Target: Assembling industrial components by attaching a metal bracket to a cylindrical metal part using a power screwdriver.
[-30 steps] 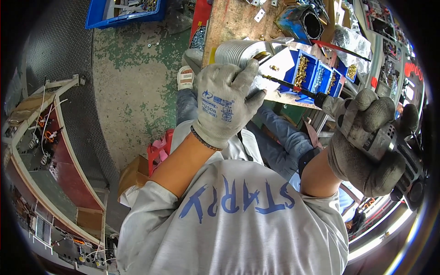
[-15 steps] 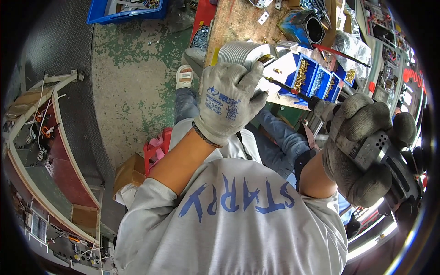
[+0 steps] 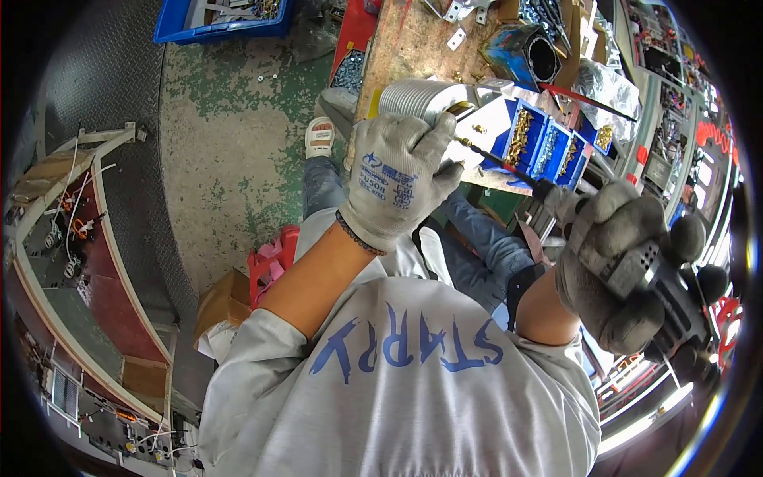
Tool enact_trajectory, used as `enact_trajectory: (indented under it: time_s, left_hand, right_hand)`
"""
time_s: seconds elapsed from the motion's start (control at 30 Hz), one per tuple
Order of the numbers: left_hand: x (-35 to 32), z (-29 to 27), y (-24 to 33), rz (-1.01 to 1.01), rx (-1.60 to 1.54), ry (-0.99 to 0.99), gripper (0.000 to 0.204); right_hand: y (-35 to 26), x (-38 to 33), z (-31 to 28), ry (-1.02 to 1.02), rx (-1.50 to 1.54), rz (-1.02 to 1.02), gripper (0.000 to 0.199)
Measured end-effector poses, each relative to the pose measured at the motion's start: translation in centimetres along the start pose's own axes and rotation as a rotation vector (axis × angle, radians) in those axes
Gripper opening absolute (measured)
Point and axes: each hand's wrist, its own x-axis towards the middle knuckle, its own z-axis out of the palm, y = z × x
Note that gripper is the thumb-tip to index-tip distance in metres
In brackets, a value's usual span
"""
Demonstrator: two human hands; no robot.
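Note:
My left hand (image 3: pixel 393 179), in a grey work glove, is closed at the near side of a silvery ribbed cylindrical part (image 3: pixel 412 95) lying on the workbench; some of its fingertips are hidden. A white plate (image 3: pixel 494 127) with a brass screw in it sits at the cylinder's right end. In my gloved right hand (image 3: pixel 616 254) is a black power screwdriver (image 3: pixel 671 306), gripped by its body. Its long thin bit (image 3: pixel 501 164) points left, and the tip is by a small brass piece close to my left thumb. Whether bit and brass touch, I cannot tell.
Blue bins (image 3: pixel 548 143) of brass and silvery screws stand right of the cylinder. Behind them are a dark hexagonal tube (image 3: pixel 520 54) and a clear plastic bag (image 3: pixel 608 87). A blue crate (image 3: pixel 226 24) is at the far left, a metal-framed rack (image 3: pixel 103 262) at the left.
My right hand and the power screwdriver have shifted slightly left and down. The left hand stays almost where it was on the cylindrical part.

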Motion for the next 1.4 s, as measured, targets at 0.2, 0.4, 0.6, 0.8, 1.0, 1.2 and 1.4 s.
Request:
enact_trajectory:
  time_s: [0.2, 0.4, 0.6, 0.8, 1.0, 1.2, 1.4]
  left_hand:
    - [-0.1, 0.0, 0.2, -0.009, 0.022, 0.016, 0.057]
    - [-0.1, -0.9, 0.3, -0.023, -0.011, -0.086, 0.065]
    - [0.2, -1.5, 0.5, -0.096, -0.105, -0.133, 0.056]
    - [0.8, -1.4, 1.8, -0.032, -0.01, -0.105, 0.052]
    - [1.2, -1.8, 1.9, 0.044, 0.057, -0.175, 0.054]
    - [1.3, -1.6, 2.4, 0.033, 0.079, -0.171, 0.052]
    - [1.9, -2.1, 2.7, 0.024, 0.117, -0.244, 0.05]
  right_hand:
    - [-1.1, -0.8, -0.7, 0.09, 0.094, -0.07, 0.07]
    - [-3.3, -4.0, -1.0, 0.329, 0.09, -0.074, 0.069]
    - [-1.3, -8.0, -1.1, 0.749, 0.017, -0.21, 0.062]
    - [-0.7, -11.7, -1.9, 0.949, -0.066, -0.209, 0.055]
    - [-1.1, -16.3, -3.8, 1.394, -0.043, 0.08, 0.047]
    - [-0.8, -19.3, -9.3, 1.662, 0.238, 0.438, 0.018]
    - [4.3, -20.3, -18.9, 1.71, 0.214, 0.48, 0.029]
